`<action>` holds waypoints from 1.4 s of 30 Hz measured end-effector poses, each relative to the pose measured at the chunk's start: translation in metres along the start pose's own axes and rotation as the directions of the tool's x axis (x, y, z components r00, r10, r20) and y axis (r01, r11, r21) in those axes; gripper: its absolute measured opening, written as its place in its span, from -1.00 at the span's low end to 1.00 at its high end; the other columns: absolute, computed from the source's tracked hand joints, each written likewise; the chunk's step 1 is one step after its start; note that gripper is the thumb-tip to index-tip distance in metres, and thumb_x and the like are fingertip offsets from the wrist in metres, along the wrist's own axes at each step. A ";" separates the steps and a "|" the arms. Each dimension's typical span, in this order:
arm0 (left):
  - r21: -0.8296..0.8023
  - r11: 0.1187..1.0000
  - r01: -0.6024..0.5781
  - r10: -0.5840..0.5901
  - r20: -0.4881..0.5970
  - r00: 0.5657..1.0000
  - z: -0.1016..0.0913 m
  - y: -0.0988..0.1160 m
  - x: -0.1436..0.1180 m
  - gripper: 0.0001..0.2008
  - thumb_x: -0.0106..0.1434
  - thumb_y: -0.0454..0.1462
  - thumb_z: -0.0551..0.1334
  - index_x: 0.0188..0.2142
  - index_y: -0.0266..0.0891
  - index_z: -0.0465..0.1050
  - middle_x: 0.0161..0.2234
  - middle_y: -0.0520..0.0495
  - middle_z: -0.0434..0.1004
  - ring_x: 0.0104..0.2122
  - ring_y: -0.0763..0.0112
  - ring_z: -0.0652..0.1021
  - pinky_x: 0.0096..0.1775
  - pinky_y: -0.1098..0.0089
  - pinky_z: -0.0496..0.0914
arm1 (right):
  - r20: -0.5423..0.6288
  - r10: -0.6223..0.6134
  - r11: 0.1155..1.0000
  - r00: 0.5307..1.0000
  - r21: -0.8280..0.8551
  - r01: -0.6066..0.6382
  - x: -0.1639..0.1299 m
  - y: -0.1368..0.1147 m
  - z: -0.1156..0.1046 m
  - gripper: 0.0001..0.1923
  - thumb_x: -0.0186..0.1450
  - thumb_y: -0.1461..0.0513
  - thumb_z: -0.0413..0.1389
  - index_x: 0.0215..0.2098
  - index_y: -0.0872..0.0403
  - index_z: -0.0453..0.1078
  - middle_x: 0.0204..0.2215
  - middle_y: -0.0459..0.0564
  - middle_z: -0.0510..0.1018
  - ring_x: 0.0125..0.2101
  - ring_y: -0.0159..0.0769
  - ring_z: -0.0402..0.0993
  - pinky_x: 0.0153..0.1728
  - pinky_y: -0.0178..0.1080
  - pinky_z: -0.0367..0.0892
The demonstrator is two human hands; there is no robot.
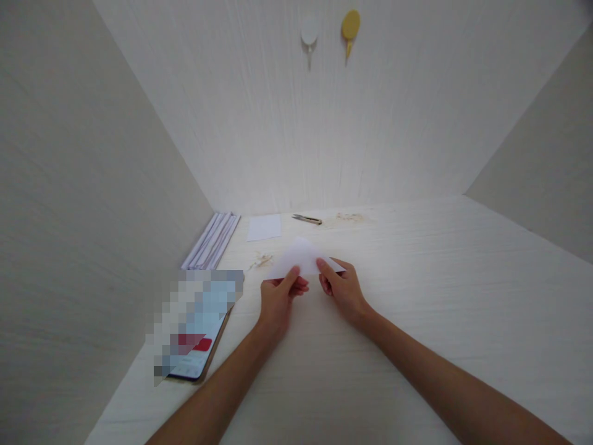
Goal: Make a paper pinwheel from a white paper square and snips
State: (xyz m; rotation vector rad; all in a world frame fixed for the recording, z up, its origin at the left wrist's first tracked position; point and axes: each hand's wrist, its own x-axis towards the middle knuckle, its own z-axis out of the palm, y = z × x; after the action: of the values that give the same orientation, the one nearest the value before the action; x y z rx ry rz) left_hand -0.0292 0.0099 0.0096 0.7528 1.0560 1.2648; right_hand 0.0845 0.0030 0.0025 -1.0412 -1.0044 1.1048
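Note:
A white sheet of paper [300, 254], roughly triangular with its point away from me, is held between both hands just over the white surface. My left hand [281, 298] pinches its lower left edge, thumb on top and fingers beneath. On the lower right edge my right hand [340, 285] grips in the same way, its thumb pressing on the paper. Parts of the fingers are hidden under the sheet. Left of the paper lies a small tangle of pale string-like bits [263, 260].
Against the left wall lies a stack of folded white paper [213, 241]. A flat white sheet [264, 227] and thread snips [306, 219] lie near the back wall. A partly blurred phone [204, 340] leans at left. White [309, 31] and yellow [351, 26] hooks hang on the back wall.

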 end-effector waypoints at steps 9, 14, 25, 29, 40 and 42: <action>0.170 0.984 -0.062 0.031 0.180 0.983 0.007 -0.006 -0.005 -0.71 -0.02 -0.15 0.20 -0.74 -0.27 0.27 -0.86 0.13 0.19 -0.82 0.64 0.19 -0.71 0.54 0.04 | 0.116 0.082 0.990 0.990 0.107 -0.095 -0.004 -0.003 0.002 -0.63 0.06 0.11 0.11 -0.77 0.11 0.16 -0.85 -0.24 0.18 -0.80 -0.56 0.01 -0.75 -0.40 -0.09; 0.168 0.985 -0.043 0.026 0.101 0.995 0.002 0.000 -0.001 -0.67 -0.01 -0.17 0.19 -0.79 -0.27 0.21 -0.89 0.15 0.11 -0.82 0.67 0.11 -0.71 0.54 -0.03 | 0.012 0.113 0.967 0.993 0.230 -0.113 -0.001 -0.006 0.000 -0.63 0.00 0.17 0.16 -0.82 0.11 0.12 -0.87 -0.24 0.15 -0.80 -0.58 -0.02 -0.76 -0.39 -0.17; -0.019 0.990 -0.143 0.141 -0.058 0.988 -0.004 0.000 0.006 -0.74 -0.01 -0.25 0.17 -0.74 -0.28 0.21 -0.86 0.15 0.14 -0.79 0.67 0.13 -0.70 0.55 -0.03 | -0.146 0.133 0.890 0.980 0.452 -0.053 0.004 -0.006 -0.006 -0.62 -0.08 0.22 0.20 -0.85 0.11 0.10 -0.91 -0.24 0.11 -0.83 -0.61 -0.04 -0.80 -0.41 -0.21; -0.066 0.981 -0.181 0.176 -0.078 0.981 -0.004 0.000 0.006 -0.71 0.00 -0.18 0.19 -0.72 -0.27 0.20 -0.83 0.15 0.17 -0.77 0.67 0.16 -0.68 0.56 0.00 | -0.179 0.159 0.839 0.971 0.544 -0.037 0.005 -0.009 -0.011 -0.65 -0.07 0.23 0.19 -0.83 0.12 0.12 -0.90 -0.24 0.14 -0.83 -0.63 -0.06 -0.81 -0.43 -0.24; 0.189 0.981 -0.055 0.019 0.186 0.982 0.002 -0.003 -0.003 -0.53 0.04 -0.02 0.11 -0.81 -0.26 0.13 -0.90 0.15 -0.01 -0.82 0.67 0.04 -0.68 0.47 -0.14 | 0.043 0.245 0.856 0.969 0.460 -0.237 0.001 -0.009 -0.001 -0.63 -0.09 0.18 0.21 -0.84 0.13 0.14 -0.93 -0.22 0.16 -0.86 -0.62 -0.04 -0.80 -0.41 -0.23; 0.213 0.975 -0.068 0.028 0.185 0.982 0.002 -0.004 -0.003 -0.55 0.05 -0.02 0.10 -0.80 -0.25 0.14 -0.89 0.16 0.01 -0.81 0.66 0.05 -0.68 0.47 -0.13 | 0.025 0.269 0.845 0.963 0.474 -0.248 0.002 -0.008 -0.001 -0.61 -0.09 0.15 0.21 -0.85 0.12 0.13 -0.93 -0.23 0.15 -0.87 -0.63 -0.06 -0.81 -0.41 -0.23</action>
State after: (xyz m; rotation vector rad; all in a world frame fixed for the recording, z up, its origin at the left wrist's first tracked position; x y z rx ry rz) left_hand -0.0263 0.0065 0.0072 1.0475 1.0430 1.1080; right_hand 0.0878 0.0033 0.0105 -0.8032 -0.5186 1.4565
